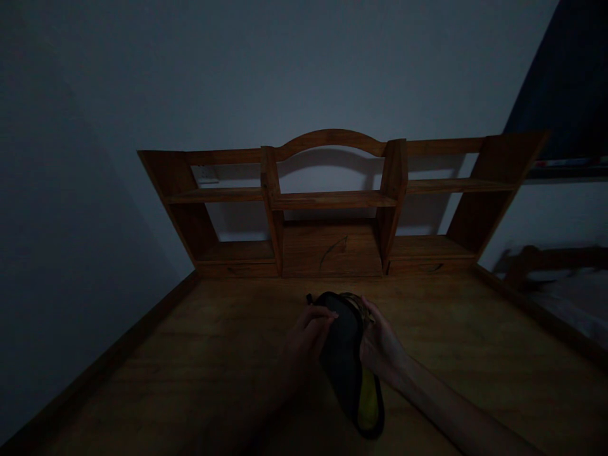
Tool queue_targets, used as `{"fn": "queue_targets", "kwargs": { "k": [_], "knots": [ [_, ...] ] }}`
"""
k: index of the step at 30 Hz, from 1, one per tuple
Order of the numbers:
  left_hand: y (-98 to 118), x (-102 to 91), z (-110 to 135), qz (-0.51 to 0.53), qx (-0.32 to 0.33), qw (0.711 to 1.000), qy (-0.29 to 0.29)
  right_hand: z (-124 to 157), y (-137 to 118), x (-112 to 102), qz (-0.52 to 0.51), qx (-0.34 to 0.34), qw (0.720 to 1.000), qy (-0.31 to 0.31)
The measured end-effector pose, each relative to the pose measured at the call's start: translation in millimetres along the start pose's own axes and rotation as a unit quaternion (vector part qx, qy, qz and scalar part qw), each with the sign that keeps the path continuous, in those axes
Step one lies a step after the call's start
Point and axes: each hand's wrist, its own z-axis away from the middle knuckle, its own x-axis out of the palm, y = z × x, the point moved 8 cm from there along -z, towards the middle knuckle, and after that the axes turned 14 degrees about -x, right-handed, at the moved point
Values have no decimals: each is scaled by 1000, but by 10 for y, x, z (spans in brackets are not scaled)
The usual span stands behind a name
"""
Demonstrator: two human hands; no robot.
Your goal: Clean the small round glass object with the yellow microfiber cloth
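A long dark pouch (346,354) with a yellow patch near its lower end lies between my hands over the wooden desk (190,361). My left hand (306,345) curls its fingers round the pouch's left edge near the top. On the pouch's right edge, my right hand (380,345) pinches near the opening at the top. The room is very dim, so what the pouch holds stays hidden.
A wooden hutch (332,202) with bare shelves and an arched top stands at the back of the desk against a pale wall. A raised rim runs along the desk's left and right sides. Dim furniture (551,266) shows at the far right.
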Motion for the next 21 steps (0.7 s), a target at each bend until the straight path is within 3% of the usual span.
{"fn": "queue_targets", "kwargs": {
  "k": [11,21],
  "knots": [
    [35,-38,-34,84,-52,995,17,-9,0,1,-9,-2,1000,-4],
    [12,-23,14,28,15,999,6,2,-18,24,25,-7,1000,13]
  ]
}}
